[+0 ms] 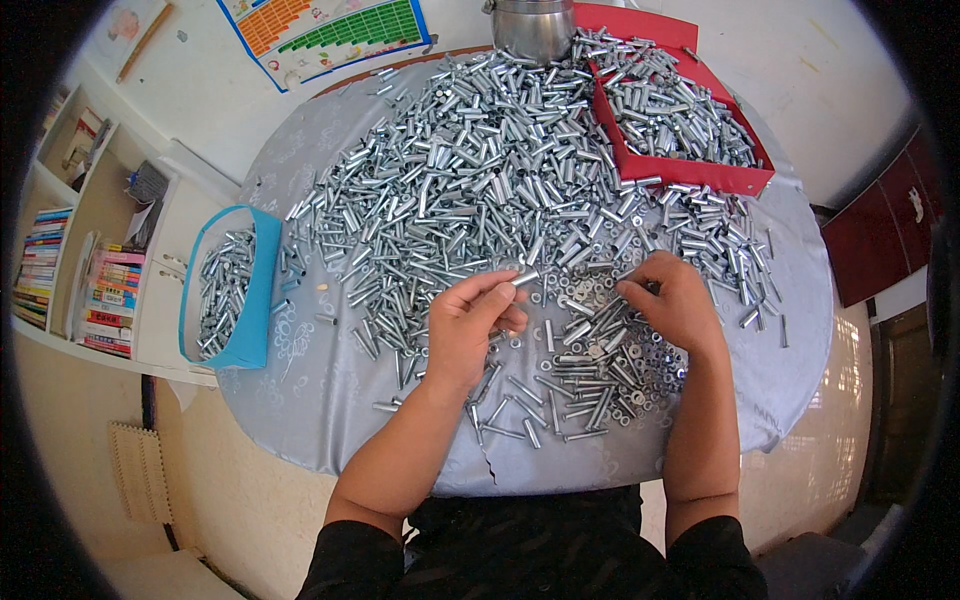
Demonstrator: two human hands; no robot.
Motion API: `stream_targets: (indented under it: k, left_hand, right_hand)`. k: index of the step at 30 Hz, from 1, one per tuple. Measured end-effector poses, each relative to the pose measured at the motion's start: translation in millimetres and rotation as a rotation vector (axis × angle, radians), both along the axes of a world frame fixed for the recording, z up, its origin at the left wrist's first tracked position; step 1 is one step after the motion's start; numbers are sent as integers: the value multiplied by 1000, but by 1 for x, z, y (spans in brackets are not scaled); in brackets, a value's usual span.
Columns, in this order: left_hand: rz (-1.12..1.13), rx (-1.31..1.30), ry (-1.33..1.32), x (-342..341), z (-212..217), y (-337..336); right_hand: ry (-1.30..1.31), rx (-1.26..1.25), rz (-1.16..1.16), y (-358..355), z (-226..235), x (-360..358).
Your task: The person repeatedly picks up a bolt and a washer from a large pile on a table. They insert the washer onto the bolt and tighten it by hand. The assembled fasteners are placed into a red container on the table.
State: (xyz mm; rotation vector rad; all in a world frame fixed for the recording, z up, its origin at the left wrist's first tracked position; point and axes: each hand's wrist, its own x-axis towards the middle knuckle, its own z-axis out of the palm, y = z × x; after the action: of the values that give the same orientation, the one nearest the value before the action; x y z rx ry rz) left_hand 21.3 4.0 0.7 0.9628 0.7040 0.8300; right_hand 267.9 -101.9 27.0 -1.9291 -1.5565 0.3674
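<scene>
The left hand [470, 325] is pinching one short metal sleeve [525, 278] between thumb and fingertips, its grip closed on that piece and holding it just above the table [330, 400]. The right hand [675, 300] is bending down over a scatter of small washers [640, 360], its fingertips curled together as if picking at something; whether anything is caught in that grip I cannot tell, since the fingers are hiding it.

Between and below the two hands, a small group of bolts [560, 400] is lying loose, mixed with the washers. Beyond the hands, a big heap of metal sleeves [470, 170] is covering most of the table, reaching up to a red tray [680, 170] already filled with more of them and a steel pot [530, 30] at the far edge. At the left, a blue bin [262, 290] with more parts is sitting right at the table's rim.

The likely trouble: the sleeve is smooth and round, held only at its end, so it could be slipping out and rolling into the heap. The washers are tiny and flat, so fingers could be lifting two at once or none. The heap is lying near the hands, so a nudge from a wrist could send pieces rolling off the table's near edge.
</scene>
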Motion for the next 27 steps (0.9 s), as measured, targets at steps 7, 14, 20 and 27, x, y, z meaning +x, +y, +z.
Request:
stream_targets:
  k: [7,14,20,27]
  left_hand:
    - [4,-2,3,1,-1,0]
    - [-3,4,-10,1,-1,-1]
    - [-6,1,-24,0,-2,-1]
    - [-12,-2,-3,1,-2,-2]
  right_hand:
    - [-104,55,98,8,-9,-20]
    - [-114,54,107,11,-13,-22]
    - [-120,22,107,14,-11,-28]
    - [-142,9,138,17,-14,-28]
